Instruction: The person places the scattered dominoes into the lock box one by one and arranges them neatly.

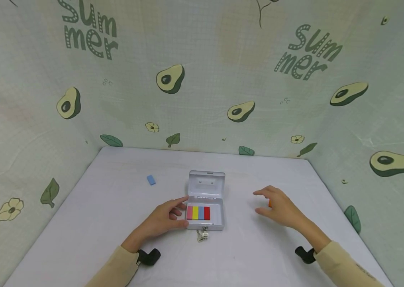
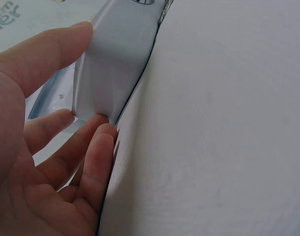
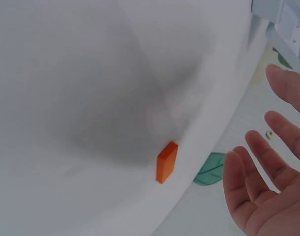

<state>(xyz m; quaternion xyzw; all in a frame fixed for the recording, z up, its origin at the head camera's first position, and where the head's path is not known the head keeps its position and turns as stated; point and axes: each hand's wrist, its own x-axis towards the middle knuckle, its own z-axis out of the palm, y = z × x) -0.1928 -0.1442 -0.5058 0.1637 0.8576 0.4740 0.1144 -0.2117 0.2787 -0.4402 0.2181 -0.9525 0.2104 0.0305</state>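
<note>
A small pale metal cash box (image 1: 218, 215) stands on the table with its lid (image 1: 206, 183) raised. Inside lie a pink block (image 1: 189, 213), a yellow block (image 1: 195, 213), a light blue block (image 1: 201, 213) and a red block (image 1: 207, 213), side by side. My left hand (image 1: 162, 218) holds the box's left side, thumb at the front corner and fingers towards the back. To the right, my right hand (image 1: 280, 208) hovers with fingers spread and holds nothing. An orange block (image 3: 165, 164) lies on the table beneath it, mostly hidden in the head view.
Another blue block (image 1: 151, 180) lies on the table behind and left of the box. Keys (image 1: 200, 236) hang from the lock at the box's front. Patterned cloth walls (image 1: 202, 79) enclose the white table (image 1: 252, 255) at the back and both sides.
</note>
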